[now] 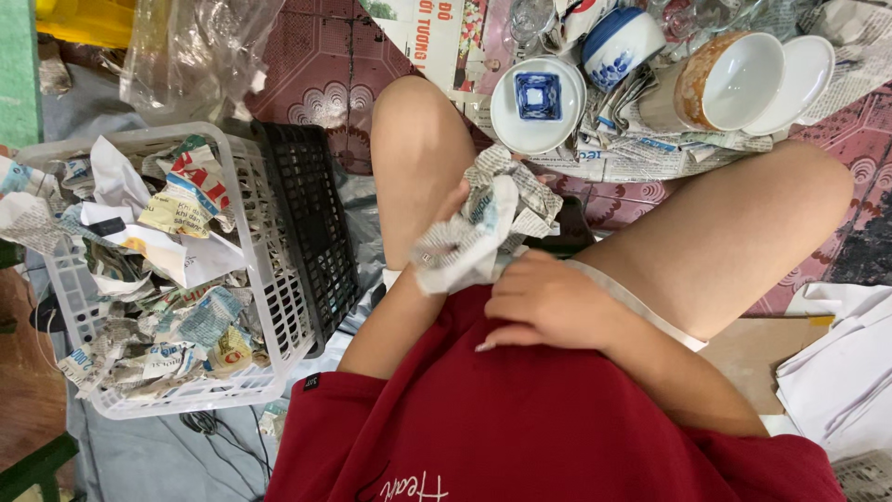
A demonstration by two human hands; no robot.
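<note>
We've got a crumpled newspaper-wrapped bundle (488,223) over our lap, left hand (455,206) closed behind it, right hand (548,302) curled loosely at its lower edge. That grip looks light, so whatever's inside could slide out onto the tiled floor (321,56).

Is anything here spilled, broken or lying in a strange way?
Nothing looks broken or spilled. Both hands, left hand and right hand, hold a crumpled newspaper bundle. The white basket is full of crumpled paper. One cup lies on its side among the dishes on the newspaper, which seems the only odd thing.
</note>
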